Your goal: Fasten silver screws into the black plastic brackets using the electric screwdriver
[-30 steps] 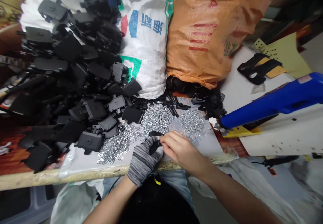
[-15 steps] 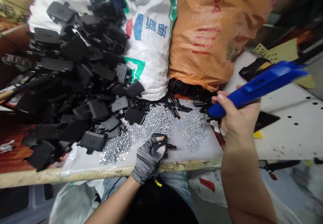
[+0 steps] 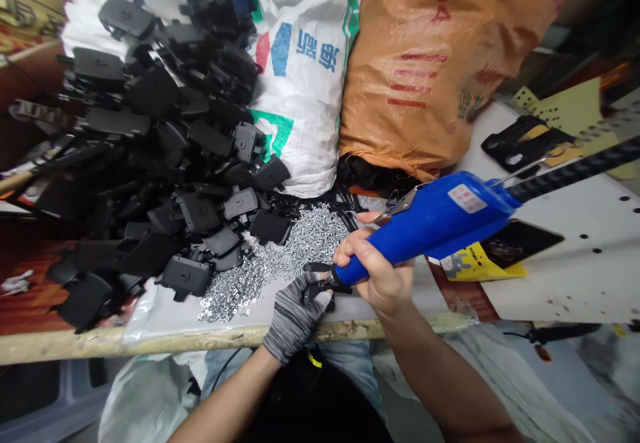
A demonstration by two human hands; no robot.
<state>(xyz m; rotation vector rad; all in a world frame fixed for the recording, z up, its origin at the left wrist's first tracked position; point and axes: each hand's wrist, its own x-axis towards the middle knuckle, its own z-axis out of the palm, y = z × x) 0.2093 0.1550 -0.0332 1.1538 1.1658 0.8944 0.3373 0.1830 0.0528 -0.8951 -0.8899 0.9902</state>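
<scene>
My left hand, in a grey knit glove, is closed on a small black plastic part resting on the table near its front edge. My bare right hand grips a blue electric screwdriver and holds its tip down against that part. A black cable runs off the tool's back end to the right. Silver screws and washers lie in heaps just behind and left of my hands.
A large pile of black plastic housings fills the left of the table. A white woven sack and an orange sack stand at the back. A white perforated board with a yellow card lies on the right.
My right hand left the small part, picked up the blue screwdriver at the right and brought its tip down onto the part. My left hand kept hold of the part.
</scene>
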